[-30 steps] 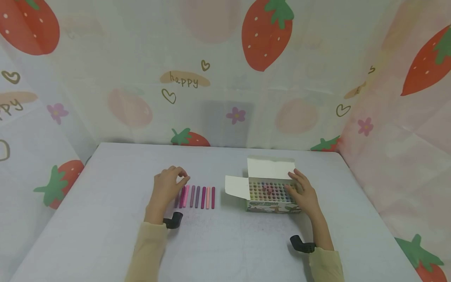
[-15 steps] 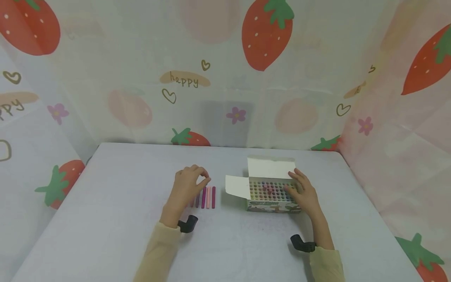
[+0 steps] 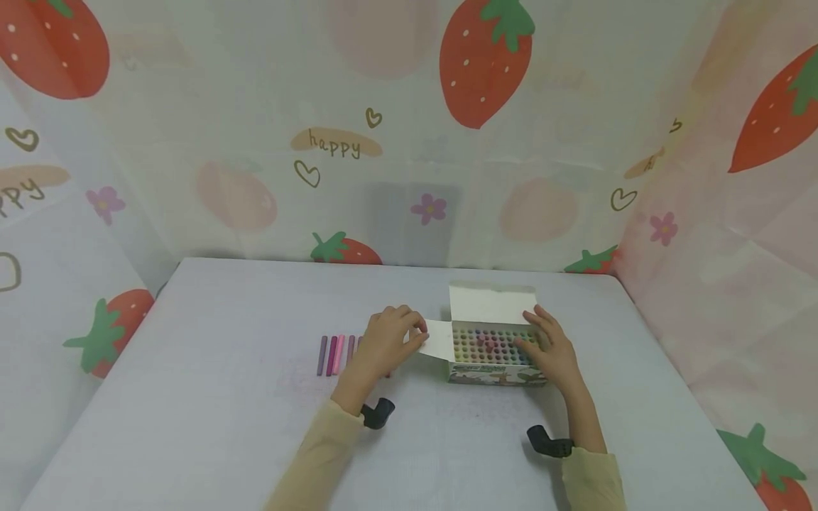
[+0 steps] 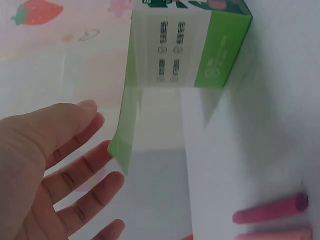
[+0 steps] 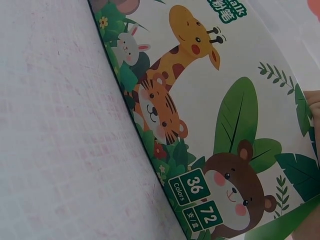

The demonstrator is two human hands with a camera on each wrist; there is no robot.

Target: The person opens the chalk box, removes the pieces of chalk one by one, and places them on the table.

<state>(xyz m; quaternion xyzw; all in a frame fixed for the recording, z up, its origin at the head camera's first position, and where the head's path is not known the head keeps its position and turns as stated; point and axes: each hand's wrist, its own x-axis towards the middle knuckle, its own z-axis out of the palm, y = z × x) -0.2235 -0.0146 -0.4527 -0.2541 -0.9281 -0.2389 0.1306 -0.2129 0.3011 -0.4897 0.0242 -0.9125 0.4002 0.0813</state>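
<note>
An opened cardboard chalk box [image 3: 497, 375] holds upright chalk sticks in many colours, their round ends showing. Its front, in the right wrist view, carries printed animals [image 5: 192, 95]. At its right end my right hand [image 3: 554, 355] holds it, fingers at the far corner and thumb near the top front. My left hand [image 3: 386, 342] hovers beside the side flap [image 3: 441, 339], fingers loosely bent. In the left wrist view nothing lies in that hand [image 4: 55, 165]; a fingertip is at or very near the flap edge [image 4: 120, 150]. Behind that hand, pink and purple chalk sticks [image 3: 333, 356] lie in a row.
The box lid [image 3: 492, 304] stands up at the back. Faint chalk dust [image 3: 300, 380] marks the white table [image 3: 192, 426]. A strawberry-print curtain [image 3: 255, 85] surrounds the table's back and sides. Two sticks, magenta [image 4: 270, 208] and salmon, show in the left wrist view.
My left hand has moved right, across the chalk row to the box's side flap. The leftmost sticks are uncovered and the right ones hidden. My right hand has stayed on the box.
</note>
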